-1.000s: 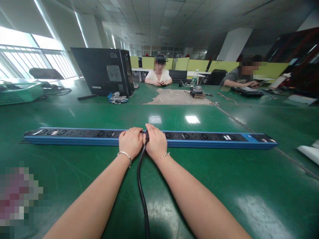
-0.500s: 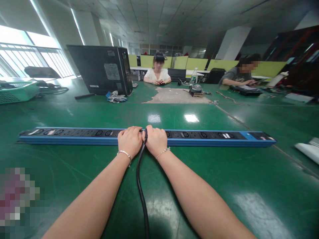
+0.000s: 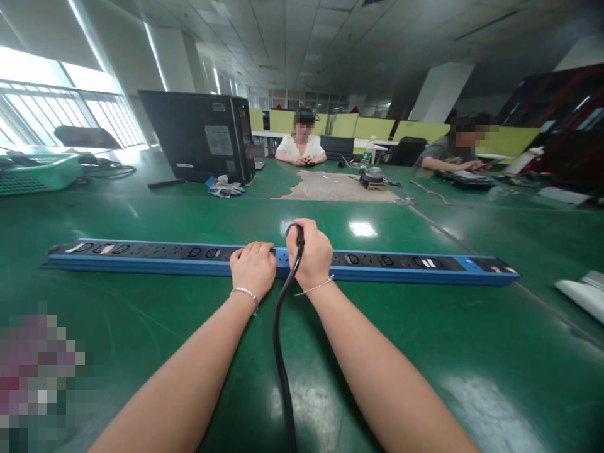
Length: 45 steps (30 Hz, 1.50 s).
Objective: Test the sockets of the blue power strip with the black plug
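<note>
Head view: right hand has lifted, fingers clamped on the plug, which I judge free of the strip, spanning left to right; left hand lies on the strip, clamped or not I can't tell

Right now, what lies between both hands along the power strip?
Head view: a blue socket section and part of the black cable show between left hand and right hand.
</note>
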Tool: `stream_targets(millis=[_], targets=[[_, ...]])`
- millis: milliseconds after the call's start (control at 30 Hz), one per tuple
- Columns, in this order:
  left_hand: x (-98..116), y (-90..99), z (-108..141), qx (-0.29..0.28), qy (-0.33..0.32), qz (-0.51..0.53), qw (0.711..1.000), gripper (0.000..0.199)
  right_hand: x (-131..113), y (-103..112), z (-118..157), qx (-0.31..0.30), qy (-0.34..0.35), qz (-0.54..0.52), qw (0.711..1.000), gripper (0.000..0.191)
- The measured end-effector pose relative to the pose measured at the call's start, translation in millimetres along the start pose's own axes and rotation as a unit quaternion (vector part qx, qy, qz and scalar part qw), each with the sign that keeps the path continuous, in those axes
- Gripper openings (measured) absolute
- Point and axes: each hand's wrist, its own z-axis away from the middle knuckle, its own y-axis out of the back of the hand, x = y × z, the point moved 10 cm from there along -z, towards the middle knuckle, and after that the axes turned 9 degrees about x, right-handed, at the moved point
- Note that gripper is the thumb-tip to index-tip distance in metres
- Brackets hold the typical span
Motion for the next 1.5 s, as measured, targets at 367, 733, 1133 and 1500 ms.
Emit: stream_targets(millis=[367,733,1133,1500], targets=[[-4,-3.4,1,-0.016,0.024,0.026,0.999,0.032,126,36,0,-0.059,-0.120,-0.136,0.982,0.029],[-4,-2.7,0,-0.024,0.027,0.022,0.999,0.033,113,36,4,-0.069,-0.043,-0.016,0.997,0.025],[-1,-1.0,0,-0.019,0.012,0.014,1.000,0.033,108,39,2,-0.066,0.012,-0.033,0.997,0.020],[-3,-2.5,0,-0.030,0.025,0.022,0.999,0.033,94,26,6,-0.102,0.049,0.058,0.992,0.019]])
